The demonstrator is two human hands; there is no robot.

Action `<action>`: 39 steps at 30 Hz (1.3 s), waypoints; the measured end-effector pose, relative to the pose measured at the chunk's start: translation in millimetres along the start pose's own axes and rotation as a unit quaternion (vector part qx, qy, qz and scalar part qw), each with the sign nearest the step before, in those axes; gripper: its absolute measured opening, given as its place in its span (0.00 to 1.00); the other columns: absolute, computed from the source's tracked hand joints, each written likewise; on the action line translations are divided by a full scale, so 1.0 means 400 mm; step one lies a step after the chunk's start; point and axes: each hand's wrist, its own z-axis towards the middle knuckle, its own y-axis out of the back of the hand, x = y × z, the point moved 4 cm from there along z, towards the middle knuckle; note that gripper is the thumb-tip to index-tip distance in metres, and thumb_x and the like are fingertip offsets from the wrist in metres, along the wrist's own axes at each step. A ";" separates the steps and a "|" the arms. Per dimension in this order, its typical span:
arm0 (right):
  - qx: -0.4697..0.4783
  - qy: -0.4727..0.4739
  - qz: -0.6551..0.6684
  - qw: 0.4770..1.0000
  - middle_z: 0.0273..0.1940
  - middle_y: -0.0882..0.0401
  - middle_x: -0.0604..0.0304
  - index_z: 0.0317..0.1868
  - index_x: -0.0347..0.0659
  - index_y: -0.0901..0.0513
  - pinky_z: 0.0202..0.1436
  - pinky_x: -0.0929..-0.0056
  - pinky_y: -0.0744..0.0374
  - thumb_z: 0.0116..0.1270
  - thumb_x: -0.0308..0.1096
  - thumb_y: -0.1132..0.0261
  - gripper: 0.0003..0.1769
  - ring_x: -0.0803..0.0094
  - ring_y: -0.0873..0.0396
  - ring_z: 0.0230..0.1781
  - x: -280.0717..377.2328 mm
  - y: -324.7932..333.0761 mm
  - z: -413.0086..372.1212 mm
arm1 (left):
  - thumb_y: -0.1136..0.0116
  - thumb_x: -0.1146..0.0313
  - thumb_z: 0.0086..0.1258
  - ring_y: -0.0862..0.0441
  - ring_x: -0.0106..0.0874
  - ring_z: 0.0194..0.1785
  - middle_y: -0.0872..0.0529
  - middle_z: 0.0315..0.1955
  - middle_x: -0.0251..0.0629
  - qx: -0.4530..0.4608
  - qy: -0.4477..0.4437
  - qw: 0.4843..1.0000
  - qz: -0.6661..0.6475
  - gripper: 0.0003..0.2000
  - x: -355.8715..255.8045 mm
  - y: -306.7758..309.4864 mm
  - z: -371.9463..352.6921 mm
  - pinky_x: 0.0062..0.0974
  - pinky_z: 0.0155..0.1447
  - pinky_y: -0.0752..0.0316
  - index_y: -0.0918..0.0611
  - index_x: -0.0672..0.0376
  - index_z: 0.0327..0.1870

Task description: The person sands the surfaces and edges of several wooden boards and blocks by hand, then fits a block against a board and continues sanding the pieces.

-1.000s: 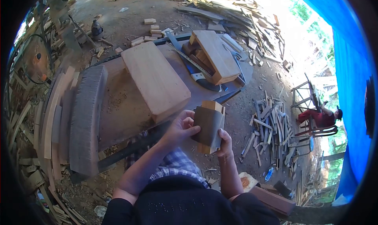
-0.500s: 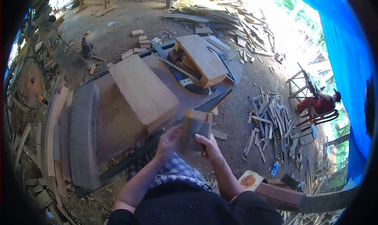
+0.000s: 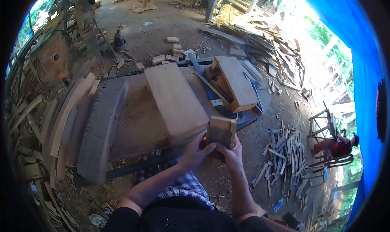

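A small box-like wooden piece (image 3: 221, 131) is held up in front of my lap, its pale edge at the far end and a darker flat face toward me. My left hand (image 3: 195, 152) grips its lower left side, thumb pressed on the near face. From the lower right, my right hand (image 3: 230, 152) is closed around it, and the two thumbs nearly meet. Just beyond my hands, a larger smooth wooden box (image 3: 174, 98) lies on the worktable (image 3: 134, 128). The fingers behind the piece are hidden.
Another wooden box (image 3: 239, 83), open at one side with wood pieces inside, stands at the table's far right beside a handsaw (image 3: 221, 108) and a ruler (image 3: 209, 85). A thick grey plank (image 3: 101, 130) lies left. Scrap wood (image 3: 286, 150) covers ground at right; a seated person (image 3: 339, 146) is beyond.
My left hand, earlier apart and blurred beside the wooden piece, now grips it. My right thumb has shifted down to its near end. The view has turned left, so the scene sits further right.
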 end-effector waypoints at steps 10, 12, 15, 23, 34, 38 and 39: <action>0.037 0.071 -0.589 0.804 0.42 0.16 0.41 0.50 0.37 0.29 0.52 0.48 0.23 0.51 0.47 0.24 0.34 0.43 0.17 0.47 0.228 -0.201 0.130 | 0.33 0.61 0.67 0.32 0.48 0.68 0.32 0.65 0.57 -0.392 -0.205 0.737 0.511 0.39 -0.122 0.225 0.010 0.39 0.66 0.30 0.41 0.67 0.73; 0.101 0.069 -0.639 0.759 0.42 0.17 0.42 0.49 0.38 0.30 0.52 0.47 0.24 0.51 0.46 0.25 0.32 0.43 0.17 0.46 0.226 -0.250 0.137 | 0.31 0.62 0.66 0.31 0.46 0.67 0.30 0.64 0.55 -0.349 -0.231 0.843 0.339 0.39 -0.043 0.237 0.010 0.40 0.66 0.29 0.41 0.66 0.72; 0.123 0.070 -0.661 0.737 0.42 0.18 0.42 0.49 0.38 0.31 0.52 0.45 0.23 0.52 0.44 0.26 0.31 0.42 0.17 0.46 0.210 -0.313 0.180 | 0.27 0.65 0.62 0.26 0.42 0.65 0.26 0.61 0.51 -0.238 -0.196 0.945 0.112 0.39 0.013 0.257 0.018 0.39 0.65 0.27 0.38 0.66 0.70; 0.063 0.111 -0.677 0.725 0.46 0.15 0.43 0.59 0.39 0.28 0.57 0.53 0.22 0.43 0.47 0.24 0.42 0.47 0.17 0.51 0.166 -0.558 0.624 | 0.24 0.69 0.58 0.17 0.34 0.52 0.16 0.50 0.42 -0.163 -0.153 0.948 0.229 0.29 0.056 0.286 0.043 0.32 0.57 0.22 0.25 0.64 0.60; 0.133 0.101 -0.678 0.716 0.45 0.18 0.39 0.58 0.39 0.34 0.49 0.43 0.22 0.51 0.45 0.26 0.38 0.38 0.18 0.47 0.165 -0.383 0.321 | 0.20 0.66 0.54 0.17 0.38 0.53 0.16 0.51 0.44 -0.178 -0.201 0.952 0.148 0.32 0.042 0.288 0.045 0.35 0.56 0.21 0.25 0.62 0.59; 0.108 0.063 -0.673 0.729 0.44 0.17 0.40 0.57 0.40 0.33 0.50 0.42 0.23 0.48 0.48 0.24 0.41 0.38 0.18 0.47 0.195 -0.348 0.223 | 0.19 0.64 0.51 0.17 0.42 0.54 0.17 0.52 0.46 -0.153 -0.243 0.930 0.230 0.34 0.013 0.293 0.054 0.37 0.56 0.21 0.25 0.61 0.59; 0.109 0.040 -0.668 0.735 0.43 0.17 0.40 0.55 0.41 0.31 0.51 0.43 0.24 0.45 0.51 0.22 0.41 0.39 0.18 0.47 0.190 -0.356 0.237 | 0.19 0.64 0.51 0.17 0.43 0.54 0.18 0.52 0.47 -0.164 -0.231 0.933 0.220 0.35 0.025 0.299 0.053 0.38 0.56 0.21 0.26 0.61 0.60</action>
